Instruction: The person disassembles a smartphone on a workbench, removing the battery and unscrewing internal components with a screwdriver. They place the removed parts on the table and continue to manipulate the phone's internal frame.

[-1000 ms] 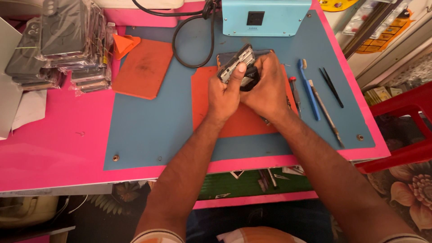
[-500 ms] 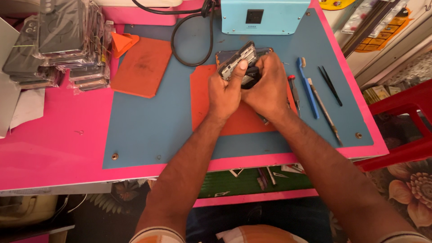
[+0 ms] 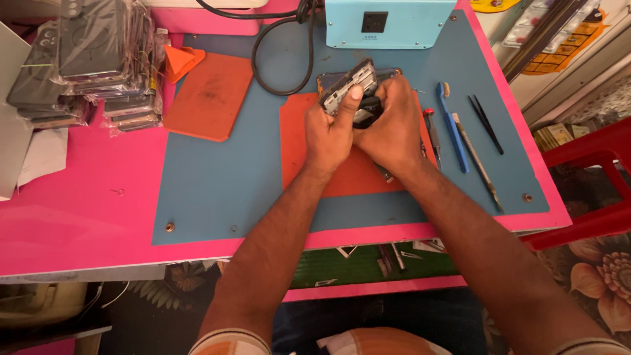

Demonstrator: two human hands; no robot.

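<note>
Covering most of the pink workbench (image 3: 72, 217), a blue work mat (image 3: 223, 177) is seen, with a light blue box-shaped bench machine (image 3: 388, 23) at its far edge and a black cable (image 3: 276, 59) looped beside it. An orange pad (image 3: 342, 171) lies under the hands, and a second orange pad (image 3: 209, 95) lies to its left, near stacks of bagged phone parts (image 3: 92, 59).

A dismantled phone (image 3: 347, 89) is held just above the near orange pad, tilted up on edge. The step in hand is judged to be the prying apart of its frame or panel; steady, even pressure and a firm hold would be called for next, so that nothing cracks.

The left hand (image 3: 332, 131) is closed on the phone's lower left side, its thumb pressed along the edge. The right hand (image 3: 391, 128) is curled round the right side, fingers pressed together against the body.

A blue-handled tool (image 3: 453, 128), a slim metal tool (image 3: 478, 164) and black tweezers (image 3: 486, 123) lie to the right, untouched.
</note>
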